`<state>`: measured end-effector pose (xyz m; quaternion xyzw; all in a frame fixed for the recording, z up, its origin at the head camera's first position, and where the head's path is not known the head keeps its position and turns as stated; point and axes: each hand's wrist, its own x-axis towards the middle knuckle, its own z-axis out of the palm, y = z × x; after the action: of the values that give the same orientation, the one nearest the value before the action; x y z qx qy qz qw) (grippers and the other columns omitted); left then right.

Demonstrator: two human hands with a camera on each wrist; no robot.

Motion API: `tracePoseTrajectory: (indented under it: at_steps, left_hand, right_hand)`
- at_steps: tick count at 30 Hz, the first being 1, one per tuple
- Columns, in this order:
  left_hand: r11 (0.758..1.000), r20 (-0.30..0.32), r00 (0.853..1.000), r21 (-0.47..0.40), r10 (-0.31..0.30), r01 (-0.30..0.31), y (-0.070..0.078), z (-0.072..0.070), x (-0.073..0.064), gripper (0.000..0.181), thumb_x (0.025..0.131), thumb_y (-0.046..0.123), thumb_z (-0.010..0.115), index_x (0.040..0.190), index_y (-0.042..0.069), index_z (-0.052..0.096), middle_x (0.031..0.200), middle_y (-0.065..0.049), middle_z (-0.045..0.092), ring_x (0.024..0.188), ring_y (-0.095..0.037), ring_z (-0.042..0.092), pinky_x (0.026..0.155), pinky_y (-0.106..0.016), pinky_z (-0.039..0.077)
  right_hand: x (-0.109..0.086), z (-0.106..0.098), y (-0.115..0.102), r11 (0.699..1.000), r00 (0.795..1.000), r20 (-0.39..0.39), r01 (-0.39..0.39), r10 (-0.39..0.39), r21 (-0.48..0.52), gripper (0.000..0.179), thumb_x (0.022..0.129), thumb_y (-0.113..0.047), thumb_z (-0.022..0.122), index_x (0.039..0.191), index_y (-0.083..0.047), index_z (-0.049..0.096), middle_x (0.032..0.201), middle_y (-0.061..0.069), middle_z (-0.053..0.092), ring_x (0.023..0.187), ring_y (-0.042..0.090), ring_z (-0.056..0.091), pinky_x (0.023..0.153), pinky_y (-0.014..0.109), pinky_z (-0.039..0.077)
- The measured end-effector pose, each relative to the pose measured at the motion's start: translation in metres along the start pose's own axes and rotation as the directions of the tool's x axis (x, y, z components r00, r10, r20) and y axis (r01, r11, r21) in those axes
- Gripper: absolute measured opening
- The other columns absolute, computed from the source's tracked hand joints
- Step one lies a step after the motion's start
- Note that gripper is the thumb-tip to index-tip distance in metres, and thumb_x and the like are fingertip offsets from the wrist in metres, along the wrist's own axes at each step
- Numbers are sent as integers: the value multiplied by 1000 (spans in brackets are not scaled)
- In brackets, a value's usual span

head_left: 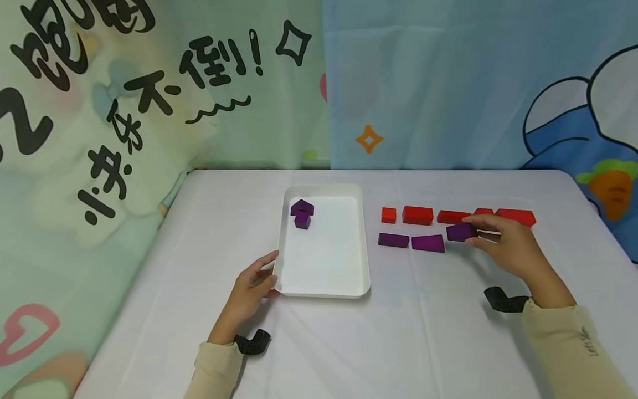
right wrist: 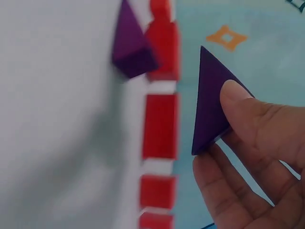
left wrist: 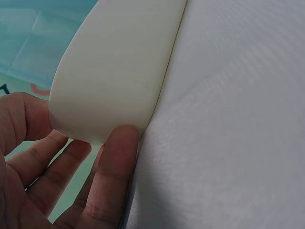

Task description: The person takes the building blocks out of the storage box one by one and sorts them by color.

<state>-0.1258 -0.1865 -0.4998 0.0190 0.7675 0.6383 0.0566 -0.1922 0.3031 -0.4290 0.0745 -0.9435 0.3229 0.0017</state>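
Note:
My right hand [head_left: 515, 246] pinches a purple triangular block [right wrist: 212, 105] between thumb and fingers, raised over the table's right side. Two more purple blocks lie to its left, a long one [head_left: 394, 240] and a tapered one [head_left: 427, 243]. At the lower left corner of the white tray [head_left: 324, 295], my left hand [head_left: 251, 288] grips the edge. Its fingers [left wrist: 116, 164] press along the tray's pale side wall in the left wrist view. Inside the tray, near its upper left, sit a purple roof-shaped block [head_left: 302, 207] and a small purple block [head_left: 302, 220].
Behind the purple blocks runs a row of several red blocks, among them a small cube [head_left: 389, 215] and a larger block [head_left: 417, 215]. My right hand partly covers the row's right end. A white cloth covers the table [head_left: 349, 349], and printed curtains [head_left: 428, 83] hang behind it.

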Motion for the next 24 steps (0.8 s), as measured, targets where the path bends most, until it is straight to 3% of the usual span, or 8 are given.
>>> tracePoseTrajectory:
  at_steps: [4, 6, 12, 16, 19, 24]
  left_hand:
    - [1000, 12, 1000, -6, -2, 2, -1, -1, 1, 54, 103, -9, 57, 156, -6, 51, 145, -35, 58, 128, -49, 62, 82, -32, 66]
    - [1000, 13, 1000, -2, -5, 5, -1, -1, 1, 54, 103, -9, 57, 157, -6, 50, 143, -36, 59, 127, -49, 63, 82, -31, 65]
    - [1000, 13, 1000, -3, -6, 6, -1, -1, 1, 54, 104, -8, 58, 157, -5, 50, 142, -36, 59, 127, -48, 63, 82, -31, 65]
    - [1000, 14, 1000, -17, -10, 10, -1, 0, 2, 54, 104, -8, 57, 157, -5, 51, 143, -35, 59, 127, -47, 62, 82, -30, 65]
    - [1000, 10, 1000, -19, -11, 11, -2, 0, 2, 54, 103, -8, 58, 157, -5, 51, 143, -35, 59, 126, -47, 63, 82, -31, 66]
    - [1000, 6, 1000, -10, -9, 9, -1, -1, 2, 54, 103, -8, 58, 157, -6, 51, 142, -34, 60, 127, -48, 62, 83, -34, 67]
  right_hand:
    - [-2, 0, 16, 998, 996, 59, -62, 63, -20, 51, 98, 1, 76, 144, 12, 58, 140, 43, 56, 126, 63, 55, 99, 67, 57]
    - [-3, 1, 23, 996, 993, 85, -81, 83, -29, 51, 99, 1, 75, 145, 12, 56, 141, 44, 55, 128, 63, 52, 102, 78, 48]
    - [-3, 9, 33, 995, 990, 103, -90, 93, -36, 51, 97, 3, 75, 143, 14, 57, 139, 45, 56, 125, 63, 55, 104, 76, 47]
    - [-4, 7, 29, 990, 985, 103, -136, 140, -46, 57, 97, 2, 76, 148, 13, 53, 143, 46, 52, 127, 65, 54, 104, 75, 48]
    - [-5, 3, 17, 987, 986, 52, -155, 158, -52, 58, 98, 1, 75, 150, 12, 51, 147, 45, 49, 128, 66, 53, 100, 74, 50]
    - [1, 4, -17, 997, 992, -110, -66, 62, -39, 48, 100, 2, 72, 146, 9, 59, 142, 40, 57, 123, 62, 59, 93, 71, 56]
